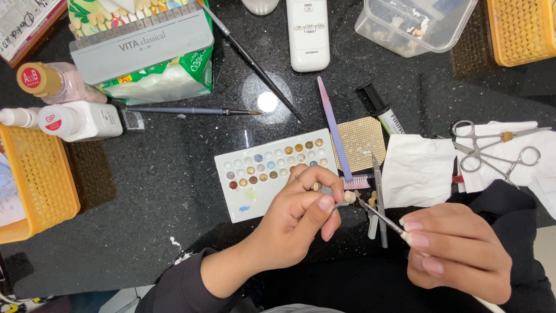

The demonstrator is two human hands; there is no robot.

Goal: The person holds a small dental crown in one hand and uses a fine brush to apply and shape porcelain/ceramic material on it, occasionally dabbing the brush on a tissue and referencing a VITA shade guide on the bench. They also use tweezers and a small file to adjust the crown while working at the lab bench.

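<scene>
— What's she got there?
— The left hand pinches a small tooth piece on a holder; the right hand is closed on a fine brush, slanting up-left, tip touching the tooth.
— Anything close by?
— White palette just beyond the left knuckles, pink brush and tissue past the tip.

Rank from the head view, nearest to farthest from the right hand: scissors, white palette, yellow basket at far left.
From the right hand:
1. Scissors, just above it, on white paper at the right.
2. White palette, mid-table, to its left.
3. Yellow basket, at the far left edge.
</scene>
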